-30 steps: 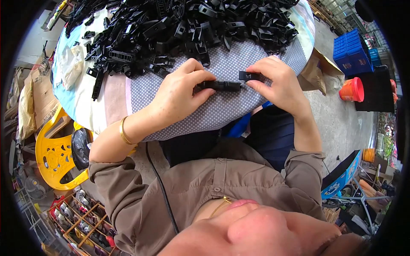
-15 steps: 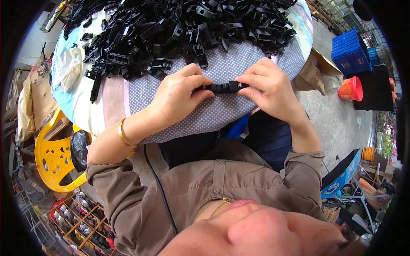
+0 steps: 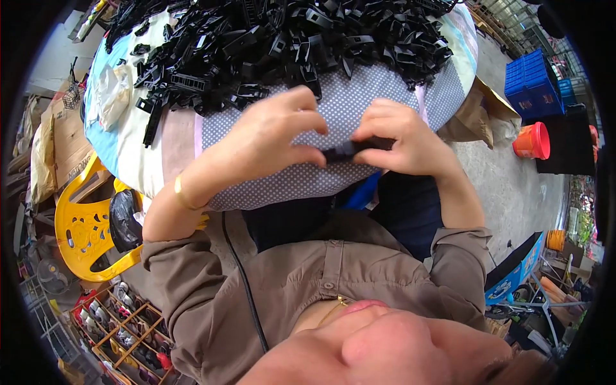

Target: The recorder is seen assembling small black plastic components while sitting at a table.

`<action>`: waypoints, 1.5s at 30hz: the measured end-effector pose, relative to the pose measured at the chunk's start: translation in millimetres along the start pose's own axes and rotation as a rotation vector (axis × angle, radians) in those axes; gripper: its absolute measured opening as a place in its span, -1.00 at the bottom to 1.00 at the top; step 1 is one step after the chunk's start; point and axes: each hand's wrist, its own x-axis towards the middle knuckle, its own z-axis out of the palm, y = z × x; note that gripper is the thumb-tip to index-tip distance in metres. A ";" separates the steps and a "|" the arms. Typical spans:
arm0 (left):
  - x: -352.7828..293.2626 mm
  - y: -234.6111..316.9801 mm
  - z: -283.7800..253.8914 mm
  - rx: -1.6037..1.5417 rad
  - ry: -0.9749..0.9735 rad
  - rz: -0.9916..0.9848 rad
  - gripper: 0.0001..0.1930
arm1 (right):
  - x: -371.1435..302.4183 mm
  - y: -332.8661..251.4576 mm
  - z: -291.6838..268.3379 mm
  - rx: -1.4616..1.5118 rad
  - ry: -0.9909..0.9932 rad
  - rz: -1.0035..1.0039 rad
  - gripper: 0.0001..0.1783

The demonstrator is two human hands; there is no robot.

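My right hand [image 3: 410, 141] pinches a slim black plastic part [image 3: 340, 153] between thumb and fingers, just above the near edge of the table. The part is blurred, so its exact kind cannot be made out. My left hand [image 3: 273, 135] is open at the part's left end, thumb and fingers apart with a gap between them. Its thumb tip is close to that end; whether they touch is unclear. Beyond both hands lies a large heap of black plastic parts [image 3: 308, 48], some with ladder-like slots, on a cloth-covered round table [image 3: 256, 190].
A crumpled clear plastic bag [image 3: 114, 93] lies on the table's left side. A yellow plastic chair [image 3: 80, 224] with a black bag stands to the left. On the right are a red bucket [image 3: 531, 141], a blue crate [image 3: 531, 83] and brown paper sacks [image 3: 478, 119].
My left hand has let go of the black part and spread its fingers. My right hand keeps hold of the part, which has tilted and moved slightly nearer to me.
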 end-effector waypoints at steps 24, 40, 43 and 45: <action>-11.6 -0.3 3.5 0.130 0.167 -0.185 -0.63 | -0.8 13.3 -6.6 0.015 0.168 0.269 -0.73; -5.3 -0.7 29.3 0.007 0.115 -0.023 -0.77 | 3.0 0.0 7.0 -0.147 0.273 0.017 -0.65; -5.5 0.4 27.2 -0.114 0.169 -0.153 -0.79 | 2.9 -0.9 3.7 -0.159 0.227 0.016 -0.66; -8.2 -2.6 26.5 0.039 0.168 -0.166 -0.79 | 1.0 -2.3 0.3 -0.174 0.209 0.022 -0.66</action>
